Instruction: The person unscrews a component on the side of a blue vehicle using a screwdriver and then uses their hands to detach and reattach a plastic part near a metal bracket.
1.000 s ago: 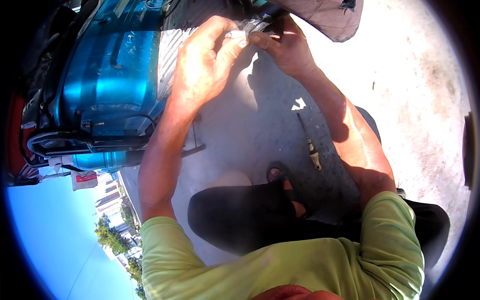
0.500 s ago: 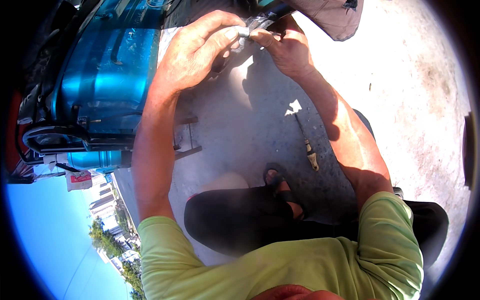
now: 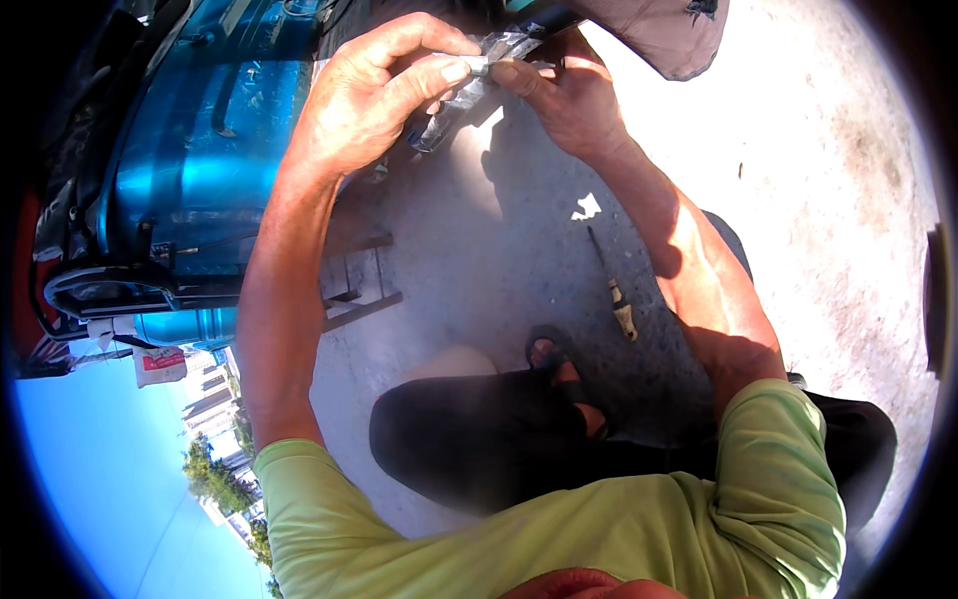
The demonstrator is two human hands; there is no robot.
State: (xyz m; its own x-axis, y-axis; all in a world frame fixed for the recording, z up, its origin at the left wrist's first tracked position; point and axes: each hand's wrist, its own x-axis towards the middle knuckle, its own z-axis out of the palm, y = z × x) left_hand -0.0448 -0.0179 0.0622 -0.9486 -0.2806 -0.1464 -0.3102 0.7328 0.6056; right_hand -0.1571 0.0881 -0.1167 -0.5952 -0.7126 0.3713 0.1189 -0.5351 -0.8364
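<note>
At the top of the view, my left hand (image 3: 374, 95) pinches a small silvery-grey piece (image 3: 477, 66) between thumb and fingers. My right hand (image 3: 569, 100) is closed too, its thumb tip pressing against the other end of that piece. Behind and below the fingers runs a dark bar wrapped in shiny clear plastic (image 3: 439, 125). The bar's upper dark end (image 3: 549, 22) passes above my right hand. My right fingertips are partly hidden behind the thumb and the bar.
A blue metal vehicle body (image 3: 205, 175) with a black tube frame (image 3: 110, 280) stands at left. A screwdriver (image 3: 620, 304) with a pale handle lies on the concrete floor (image 3: 798, 200). A torn brown cushioned piece (image 3: 664, 35) juts in at the top. My sandalled foot (image 3: 547, 351) rests below.
My left hand and forearm have shifted slightly left, so more of the plastic-wrapped bar shows beneath the fingers. My right hand stays nearly in place, and both still grip the small piece.
</note>
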